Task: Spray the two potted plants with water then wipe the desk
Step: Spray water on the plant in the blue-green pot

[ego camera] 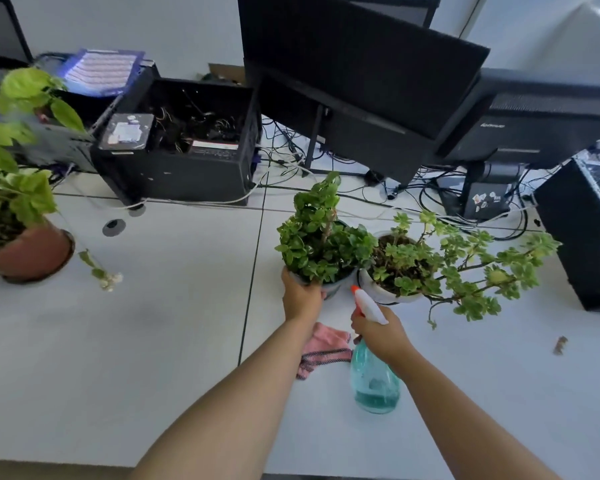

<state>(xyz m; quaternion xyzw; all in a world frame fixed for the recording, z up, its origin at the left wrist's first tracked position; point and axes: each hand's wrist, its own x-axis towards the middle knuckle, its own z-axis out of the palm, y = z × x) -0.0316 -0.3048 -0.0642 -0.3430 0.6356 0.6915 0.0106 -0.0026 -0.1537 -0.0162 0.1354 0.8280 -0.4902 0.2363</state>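
Two potted plants stand side by side on the white desk (153,341). The left plant (317,237) is bushy and dark green, in a grey pot; my left hand (300,297) grips that pot at its near side. The right plant (465,268) has pale trailing stems in a white pot (378,296). My right hand (378,332) holds a spray bottle (374,382) with a teal body, white head and orange nozzle, the nozzle aimed between the two pots. A pink cloth (326,348) lies crumpled on the desk between my forearms.
A large leafy plant in a brown pot (32,254) stands at the left edge. An open computer case (177,143), monitors (361,64) and tangled cables (361,188) fill the back. A black box (582,233) is at the right. A dry leaf (560,344) lies near it.
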